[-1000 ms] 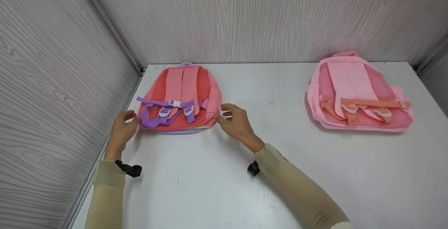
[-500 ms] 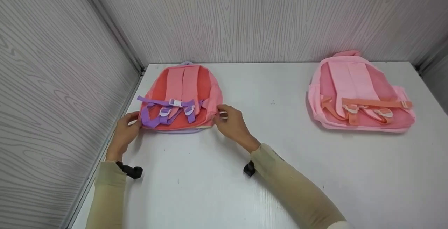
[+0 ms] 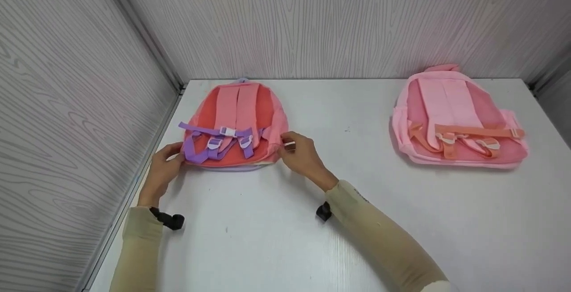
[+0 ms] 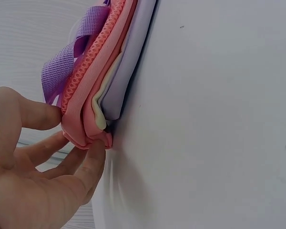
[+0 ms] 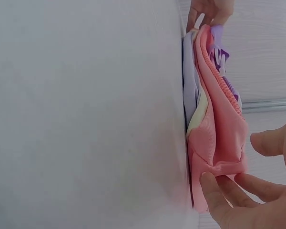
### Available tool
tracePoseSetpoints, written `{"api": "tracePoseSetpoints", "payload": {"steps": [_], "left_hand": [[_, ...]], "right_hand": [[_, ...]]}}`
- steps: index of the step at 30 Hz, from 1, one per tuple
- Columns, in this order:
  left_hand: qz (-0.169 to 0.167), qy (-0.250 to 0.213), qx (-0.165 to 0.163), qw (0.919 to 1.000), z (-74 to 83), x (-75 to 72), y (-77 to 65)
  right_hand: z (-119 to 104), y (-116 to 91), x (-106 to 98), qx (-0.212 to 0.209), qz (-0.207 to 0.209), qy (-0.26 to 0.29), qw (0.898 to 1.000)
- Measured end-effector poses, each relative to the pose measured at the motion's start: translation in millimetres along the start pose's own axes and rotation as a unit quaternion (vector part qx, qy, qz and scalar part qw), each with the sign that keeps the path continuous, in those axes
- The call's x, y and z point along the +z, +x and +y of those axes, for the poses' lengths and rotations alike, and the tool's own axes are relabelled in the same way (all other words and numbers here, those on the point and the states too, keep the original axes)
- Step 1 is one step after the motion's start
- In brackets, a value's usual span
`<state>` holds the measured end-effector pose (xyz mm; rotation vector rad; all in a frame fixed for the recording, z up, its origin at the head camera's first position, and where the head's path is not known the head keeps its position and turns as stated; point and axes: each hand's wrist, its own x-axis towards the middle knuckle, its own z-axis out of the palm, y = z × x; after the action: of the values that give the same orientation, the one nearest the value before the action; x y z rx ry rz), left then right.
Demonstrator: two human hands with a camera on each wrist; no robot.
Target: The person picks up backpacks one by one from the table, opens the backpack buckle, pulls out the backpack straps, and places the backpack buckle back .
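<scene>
A small coral-pink backpack (image 3: 227,122) with purple straps and white buckles lies strap side up at the left of the white table. My left hand (image 3: 164,171) is at its lower left corner. In the left wrist view, the left thumb (image 4: 40,116) touches the mesh edge while the fingers bend round the corner below, pinching it. My right hand (image 3: 301,156) is at the opposite side. In the right wrist view, the right fingertips touch the side pocket (image 5: 224,168), and the thumb stands slightly apart from the fabric. The backpack's front faces down, mostly hidden.
A light pink backpack (image 3: 455,118) with orange straps lies at the right of the white table (image 3: 250,247). A grey wood-grain panel (image 3: 312,24) rises along the back edge, and another stands close on the left, beside my left arm.
Both hands first closed in on the coral backpack's lower sides. Over the last half second the backpack has shifted slightly right, together with both hands. The light pink one stays put.
</scene>
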<state>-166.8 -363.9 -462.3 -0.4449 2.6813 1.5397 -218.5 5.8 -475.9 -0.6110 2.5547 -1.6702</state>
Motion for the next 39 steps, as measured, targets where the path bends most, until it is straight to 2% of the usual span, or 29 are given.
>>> {"api": "tracePoseSetpoints", "payload": {"steps": [7, 11, 17, 30, 39], "left_hand": [[-0.02, -0.019, -0.003, 0.9996, 1.6, 4.4, -4.7], [-0.033, -0.027, 0.011, 0.999, 0.0, 7.6, -6.2], [-0.046, -0.053, 0.026, 0.9972, -1.3, 11.9, -9.3], [-0.056, -0.053, 0.042, 0.9962, 2.5, 25.4, -18.4], [-0.07, -0.028, 0.047, 0.996, 11.0, 36.6, -24.2]], "right_hand": [[-1, -1, -10, 0.024, -0.005, -0.025, 0.999], [0, -1, -16, 0.037, -0.001, -0.036, 0.999], [3, -2, -23, 0.035, 0.002, -0.059, 0.998], [5, -8, -35, 0.074, -0.008, -0.087, 0.993], [13, -14, -56, 0.082, -0.024, -0.096, 0.992]]}}
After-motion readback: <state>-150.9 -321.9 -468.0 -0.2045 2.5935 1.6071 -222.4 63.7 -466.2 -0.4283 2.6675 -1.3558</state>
